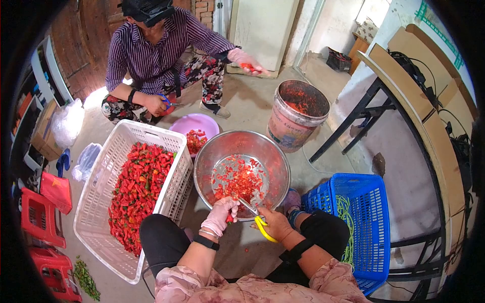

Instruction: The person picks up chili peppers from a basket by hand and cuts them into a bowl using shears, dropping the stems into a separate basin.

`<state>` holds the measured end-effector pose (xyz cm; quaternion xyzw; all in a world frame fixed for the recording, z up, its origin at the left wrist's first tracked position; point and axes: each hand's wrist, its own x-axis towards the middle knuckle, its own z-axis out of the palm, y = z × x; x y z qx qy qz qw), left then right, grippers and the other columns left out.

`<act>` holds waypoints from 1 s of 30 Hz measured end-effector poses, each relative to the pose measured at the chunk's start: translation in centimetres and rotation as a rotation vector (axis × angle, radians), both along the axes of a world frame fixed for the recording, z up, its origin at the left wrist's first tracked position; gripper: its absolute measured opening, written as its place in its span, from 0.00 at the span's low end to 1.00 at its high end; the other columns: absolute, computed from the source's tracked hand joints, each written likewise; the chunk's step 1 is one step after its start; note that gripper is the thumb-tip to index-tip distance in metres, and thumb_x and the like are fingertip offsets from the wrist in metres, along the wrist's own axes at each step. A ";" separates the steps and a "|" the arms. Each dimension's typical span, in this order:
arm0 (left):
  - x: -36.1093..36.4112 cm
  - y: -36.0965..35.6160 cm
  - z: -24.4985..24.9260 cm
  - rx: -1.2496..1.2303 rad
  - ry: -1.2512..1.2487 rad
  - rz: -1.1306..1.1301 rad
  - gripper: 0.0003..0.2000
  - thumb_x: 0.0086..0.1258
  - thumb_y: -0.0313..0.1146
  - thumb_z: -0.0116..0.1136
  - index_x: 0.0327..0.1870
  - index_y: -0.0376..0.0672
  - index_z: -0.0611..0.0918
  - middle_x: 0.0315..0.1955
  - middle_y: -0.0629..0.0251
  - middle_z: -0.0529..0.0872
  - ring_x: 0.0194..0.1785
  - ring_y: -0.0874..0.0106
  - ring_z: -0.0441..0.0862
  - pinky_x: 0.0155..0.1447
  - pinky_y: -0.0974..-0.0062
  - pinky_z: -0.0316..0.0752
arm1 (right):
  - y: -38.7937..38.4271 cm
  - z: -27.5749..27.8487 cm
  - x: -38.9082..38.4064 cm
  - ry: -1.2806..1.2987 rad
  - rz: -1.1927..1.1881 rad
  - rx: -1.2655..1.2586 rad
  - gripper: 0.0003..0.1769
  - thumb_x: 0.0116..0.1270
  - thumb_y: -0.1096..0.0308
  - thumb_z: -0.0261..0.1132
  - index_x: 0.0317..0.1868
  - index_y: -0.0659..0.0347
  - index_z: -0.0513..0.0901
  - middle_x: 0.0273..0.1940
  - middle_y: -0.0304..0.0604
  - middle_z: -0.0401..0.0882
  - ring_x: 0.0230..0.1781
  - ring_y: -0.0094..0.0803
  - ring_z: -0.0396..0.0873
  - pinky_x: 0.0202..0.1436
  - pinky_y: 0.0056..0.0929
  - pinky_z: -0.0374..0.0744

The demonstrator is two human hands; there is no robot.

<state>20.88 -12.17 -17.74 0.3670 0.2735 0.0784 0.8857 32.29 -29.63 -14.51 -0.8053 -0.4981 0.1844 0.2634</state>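
Note:
My left hand (221, 216), in a pale glove, is closed around a red chili pepper (230, 218) at the near rim of a steel basin (278, 174). My bare right hand (273, 223) grips yellow-handled scissors (263, 228), their blades pointing left toward the gloved fingers. Cut red chili pieces (237, 182) lie in the bottom of the basin. To the left, a white plastic crate (93, 202) holds a heap of whole red chilies (139, 189).
Opposite squats a person (156, 55) with blue-handled scissors (165, 101), one gloved hand stretched toward a chili-stained bucket (290, 126). A pink bowl (204, 121) touches the basin area. A blue crate (371, 222) stands right, red stools (43, 217) left, a table (419, 106) far right.

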 end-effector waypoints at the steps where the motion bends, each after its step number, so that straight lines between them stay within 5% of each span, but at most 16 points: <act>1: 0.0 0.0 -0.1 -0.005 0.011 0.020 0.05 0.64 0.29 0.48 0.30 0.41 0.76 0.15 0.71 0.71 0.17 0.77 0.68 0.21 0.77 0.69 | 0.1 0.1 0.1 0.000 0.000 -0.001 0.30 0.51 0.49 0.68 0.49 0.59 0.72 0.40 0.56 0.77 0.39 0.51 0.77 0.40 0.38 0.76; 7: -0.1 -0.1 0.4 -0.010 -0.024 0.023 0.05 0.63 0.30 0.50 0.30 0.40 0.75 0.16 0.70 0.71 0.18 0.76 0.68 0.21 0.77 0.68 | -0.3 -2.7 1.0 0.130 -0.016 0.097 0.26 0.57 0.55 0.66 0.50 0.62 0.71 0.32 0.51 0.76 0.31 0.38 0.78 0.36 0.32 0.75; 12: -0.3 0.1 0.4 -0.198 -0.175 -0.078 0.07 0.63 0.34 0.49 0.27 0.41 0.73 0.15 0.69 0.70 0.19 0.74 0.68 0.24 0.74 0.68 | 0.1 -2.1 0.7 0.689 0.140 0.058 0.21 0.62 0.64 0.62 0.52 0.63 0.66 0.33 0.36 0.67 0.33 0.22 0.65 0.38 0.21 0.68; 22: -0.3 0.6 0.2 -0.725 -0.221 -0.119 0.10 0.61 0.35 0.45 0.19 0.44 0.67 0.14 0.68 0.66 0.19 0.72 0.64 0.24 0.75 0.61 | 0.0 -1.5 0.7 0.713 0.171 0.032 0.18 0.62 0.65 0.62 0.50 0.63 0.70 0.33 0.33 0.68 0.34 0.19 0.65 0.39 0.19 0.68; 30: -0.2 0.8 -0.3 -0.790 -0.214 -0.096 0.11 0.62 0.35 0.44 0.19 0.44 0.67 0.13 0.68 0.66 0.19 0.72 0.63 0.23 0.76 0.60 | 0.1 -1.9 0.5 0.705 0.152 0.065 0.18 0.60 0.69 0.65 0.50 0.62 0.72 0.34 0.32 0.72 0.36 0.17 0.69 0.41 0.17 0.70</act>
